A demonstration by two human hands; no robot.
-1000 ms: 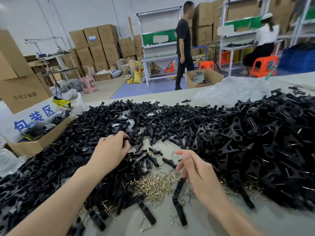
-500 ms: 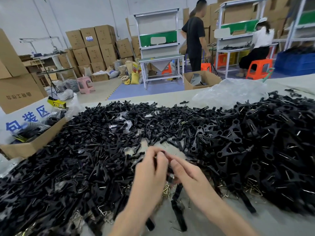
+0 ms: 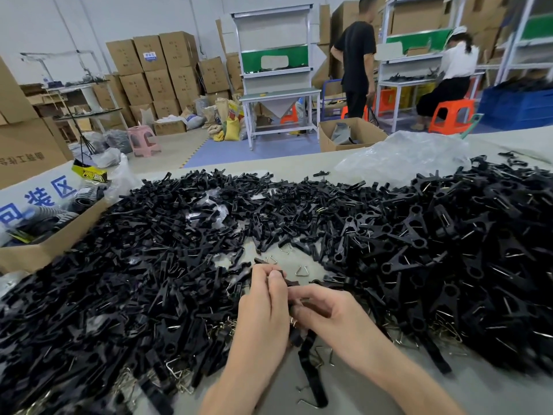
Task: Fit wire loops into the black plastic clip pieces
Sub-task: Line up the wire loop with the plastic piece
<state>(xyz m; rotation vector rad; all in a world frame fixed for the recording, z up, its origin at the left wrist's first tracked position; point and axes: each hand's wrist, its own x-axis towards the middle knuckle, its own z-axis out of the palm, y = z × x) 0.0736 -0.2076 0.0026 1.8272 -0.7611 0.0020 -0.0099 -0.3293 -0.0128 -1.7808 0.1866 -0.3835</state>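
Observation:
My left hand and my right hand meet low in the middle of the table, fingers curled together around a black plastic clip piece. A bit of wire loop glints between the two hands. Loose triangular wire loops lie on the bare table just beyond my fingers. A heap of plain black clip pieces fills the left side. On the right spreads a heap of clips with wires fitted. More wire loops lie under the left heap's near edge.
An open cardboard box stands at the table's left edge. A crumpled clear plastic bag lies at the back right. Beyond the table a standing person and a seated person are at workbenches, with stacked cartons behind.
My hands, apart a second ago over the wire loops and the clip heap, have come together and now hold a clip piece between them. The standing person has walked to the right.

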